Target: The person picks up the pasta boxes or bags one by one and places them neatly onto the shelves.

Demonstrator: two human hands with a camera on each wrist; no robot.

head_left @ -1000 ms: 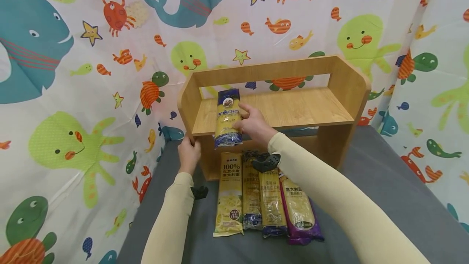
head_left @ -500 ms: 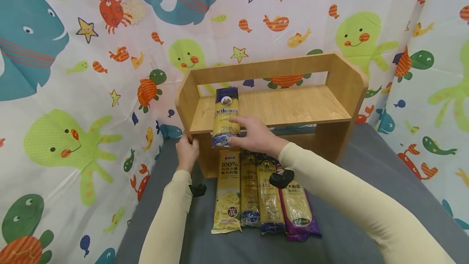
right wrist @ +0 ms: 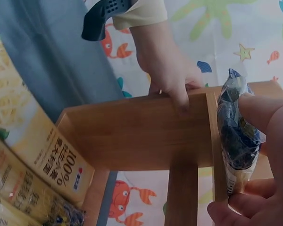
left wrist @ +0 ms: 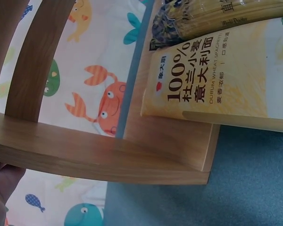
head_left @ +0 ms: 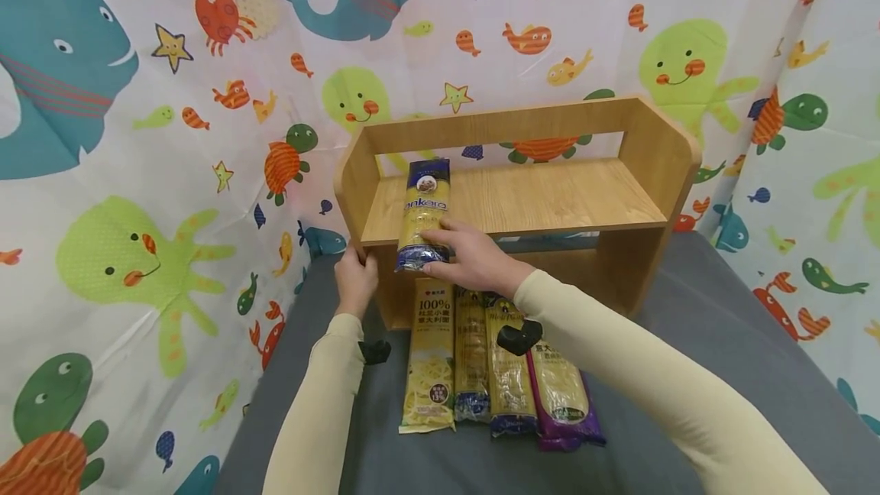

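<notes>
A blue and yellow packet of spaghetti (head_left: pixel 424 208) lies on the upper board of the small wooden shelf (head_left: pixel 550 193), near its left side. The packet's lower end sticks out past the board's front edge. My right hand (head_left: pixel 477 257) holds that end from the right; the right wrist view shows thumb and fingers on opposite sides of the crinkled blue wrapper (right wrist: pixel 238 136). My left hand (head_left: pixel 355 281) grips the front edge of the shelf's left side panel, just below the upper board. Its fingers are largely hidden in the left wrist view.
Several pasta packets lie side by side before the shelf, tops reaching into its lower space: a pale yellow one (head_left: pixel 429 361) at left, clear ones with blue ends (head_left: pixel 512 396), a purple-edged one (head_left: pixel 560 396) at right. A grey cloth (head_left: pixel 660 418) covers the table; patterned curtains (head_left: pixel 227 6) surround it.
My right hand has slid from the packet's middle right side down to its lower end. The packet stays on the upper board, almost unmoved. My left hand keeps its grip on the side panel.
</notes>
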